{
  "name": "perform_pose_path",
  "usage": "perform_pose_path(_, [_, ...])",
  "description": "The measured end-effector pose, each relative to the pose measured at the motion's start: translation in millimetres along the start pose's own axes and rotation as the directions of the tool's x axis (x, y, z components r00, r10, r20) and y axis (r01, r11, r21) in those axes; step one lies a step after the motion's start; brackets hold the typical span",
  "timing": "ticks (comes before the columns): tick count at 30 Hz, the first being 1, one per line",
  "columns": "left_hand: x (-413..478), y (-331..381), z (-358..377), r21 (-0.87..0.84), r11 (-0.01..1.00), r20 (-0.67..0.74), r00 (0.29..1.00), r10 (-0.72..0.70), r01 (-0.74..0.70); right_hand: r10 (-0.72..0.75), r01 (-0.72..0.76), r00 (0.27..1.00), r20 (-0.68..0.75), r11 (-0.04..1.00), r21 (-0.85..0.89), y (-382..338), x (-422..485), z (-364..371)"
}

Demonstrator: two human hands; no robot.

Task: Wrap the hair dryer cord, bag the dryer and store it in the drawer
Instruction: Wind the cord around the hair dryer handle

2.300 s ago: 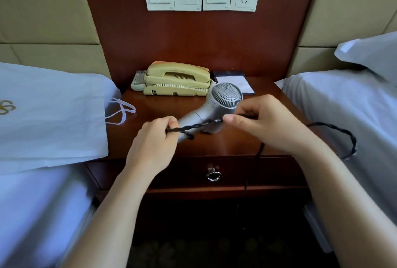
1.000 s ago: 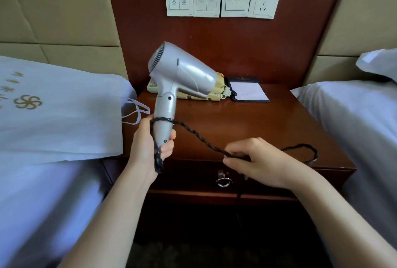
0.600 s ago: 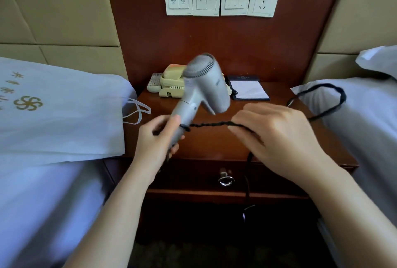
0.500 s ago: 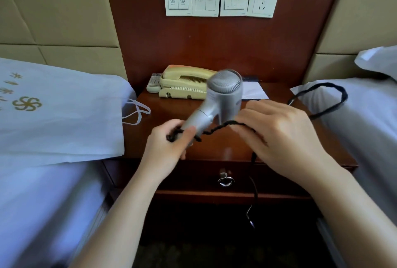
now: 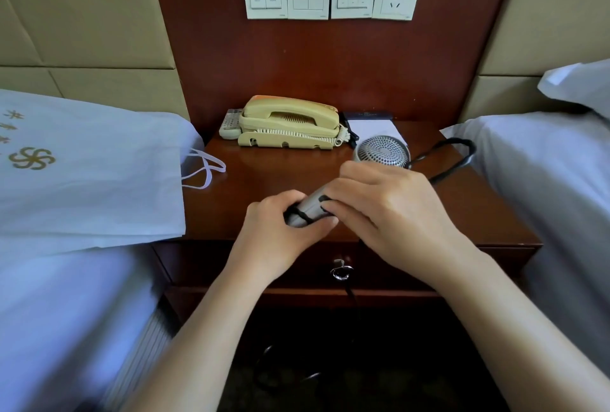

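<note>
1. The left hand (image 5: pixel 280 230) grips the dryer (image 5: pixel 383 151) by its handle, low over the nightstand (image 5: pixel 264 174).
2. The right hand (image 5: pixel 389 213) curls over the handle, its fingertips pinching the cord (image 5: pixel 425 155) against it.
3. Half a second ago the dryer's head was higher and more central; it now sits further right.

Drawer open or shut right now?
Shut. The drawer front sits flush under the nightstand top, nothing pulled out.
</note>
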State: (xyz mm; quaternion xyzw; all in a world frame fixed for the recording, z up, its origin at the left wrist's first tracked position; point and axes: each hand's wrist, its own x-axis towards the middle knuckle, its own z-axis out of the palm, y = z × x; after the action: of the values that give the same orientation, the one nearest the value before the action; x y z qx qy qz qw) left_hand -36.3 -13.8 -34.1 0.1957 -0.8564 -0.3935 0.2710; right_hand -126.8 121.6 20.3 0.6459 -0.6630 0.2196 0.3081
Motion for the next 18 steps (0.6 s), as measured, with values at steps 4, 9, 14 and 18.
perform_pose_path(4, [-1,5,1,0.091,0.995,-0.043,0.998,-0.041,0.045,-0.067,0.066,0.997,0.034,0.997,0.029,-10,1,7])
perform_pose_path(9, [0,11,2,0.199,0.979,-0.092,0.996,-0.022,0.040,0.017,-0.023,0.998,0.061,0.995,0.094,-2,0,0])
perform_pose_path(14, [4,7,-3,0.381,0.925,-0.162,0.985,0.061,0.005,0.160,-0.176,0.976,0.149,0.979,0.106,15,-8,-2])
perform_pose_path(18, [6,0,-8,0.442,0.897,-0.209,0.973,0.097,0.005,0.244,-0.285,0.933,0.266,0.950,0.128,22,-12,4])
